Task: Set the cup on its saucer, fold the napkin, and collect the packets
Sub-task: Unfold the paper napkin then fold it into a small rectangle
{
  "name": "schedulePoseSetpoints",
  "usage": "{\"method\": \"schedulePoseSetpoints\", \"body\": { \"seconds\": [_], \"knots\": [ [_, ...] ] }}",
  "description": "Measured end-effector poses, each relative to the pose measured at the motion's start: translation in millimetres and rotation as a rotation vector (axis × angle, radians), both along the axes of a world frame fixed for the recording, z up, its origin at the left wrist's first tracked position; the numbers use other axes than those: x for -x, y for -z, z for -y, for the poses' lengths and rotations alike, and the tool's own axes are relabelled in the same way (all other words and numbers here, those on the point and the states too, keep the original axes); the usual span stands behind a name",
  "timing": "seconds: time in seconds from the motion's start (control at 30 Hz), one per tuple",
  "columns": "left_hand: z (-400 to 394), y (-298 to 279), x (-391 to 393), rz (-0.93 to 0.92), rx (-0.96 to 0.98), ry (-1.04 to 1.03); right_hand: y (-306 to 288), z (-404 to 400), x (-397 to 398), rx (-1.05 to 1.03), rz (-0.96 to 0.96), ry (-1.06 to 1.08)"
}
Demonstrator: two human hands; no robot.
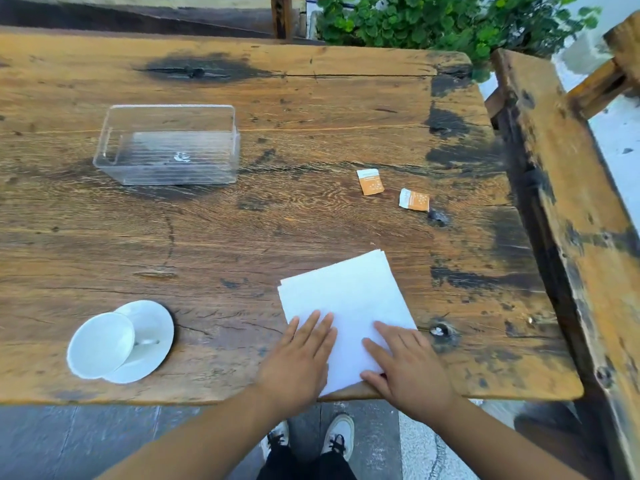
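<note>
A white napkin [349,299] lies folded into a rectangle near the table's front edge. My left hand [298,358] rests flat on its near left corner, fingers spread. My right hand [405,365] presses flat on its near right part. A white cup [100,344] sits on a white saucer [152,330] at the front left. Two orange and white packets lie to the right of centre, one [370,181] beside the other [414,199]. A clear plastic box [169,143] stands at the back left with nothing in it.
The worn wooden table [242,237] ends just before my feet. A wooden bench [575,202] runs along its right side. Green plants [433,22] grow beyond the far edge. Grey paving shows below.
</note>
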State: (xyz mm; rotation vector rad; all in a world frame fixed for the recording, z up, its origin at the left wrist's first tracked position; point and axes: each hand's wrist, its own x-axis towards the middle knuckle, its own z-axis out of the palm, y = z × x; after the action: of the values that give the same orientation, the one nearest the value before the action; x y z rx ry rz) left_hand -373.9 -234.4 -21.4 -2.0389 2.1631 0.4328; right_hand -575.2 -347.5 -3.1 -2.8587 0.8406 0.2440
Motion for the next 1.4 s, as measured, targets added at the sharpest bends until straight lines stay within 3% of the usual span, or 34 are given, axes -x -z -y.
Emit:
{"method": "schedulePoseSetpoints", "body": {
  "seconds": [0.17,0.37,0.43,0.53,0.6,0.7,0.77,0.87,1.27,1.4],
  "knots": [
    [-27.8,1.2,-2.9,0.004,0.030,0.082,3.8,1.4,22.3,-0.010,0.048,-0.154],
    [-59.0,7.6,-11.9,0.038,-0.027,0.162,18.9,-15.6,51.6,-0.058,-0.130,-0.271],
    [-64.6,5.7,-11.8,0.062,-0.016,0.175,23.7,-20.8,60.3,-0.037,-0.064,-0.277],
    [-66.9,2.5,-15.0,-0.060,0.101,0.112,21.2,-15.0,65.9,-0.077,0.152,-0.265],
    [-64.8,-2.6,-21.1,-0.261,0.166,-0.032,13.5,-8.1,63.6,-0.165,0.284,-0.164],
    [-48.9,-20.7,-29.1,-0.618,0.134,-0.411,-3.0,7.4,51.9,-0.366,0.380,0.235],
    [-31.5,-26.4,-34.7,-0.695,0.136,-0.596,-5.7,21.7,41.9,-0.471,0.391,0.487],
    [-2.5,-28.8,-43.0,-0.723,0.118,-0.748,-4.4,40.6,20.3,-0.588,0.437,0.625],
    [54.7,-3.3,-54.4,-0.530,0.000,-0.872,16.3,66.3,-26.1,-0.343,0.186,0.799],
    [50.0,-2.8,-48.0,-0.292,0.117,-0.780,15.1,58.9,-32.4,-0.122,0.218,0.722]
  ]
}}
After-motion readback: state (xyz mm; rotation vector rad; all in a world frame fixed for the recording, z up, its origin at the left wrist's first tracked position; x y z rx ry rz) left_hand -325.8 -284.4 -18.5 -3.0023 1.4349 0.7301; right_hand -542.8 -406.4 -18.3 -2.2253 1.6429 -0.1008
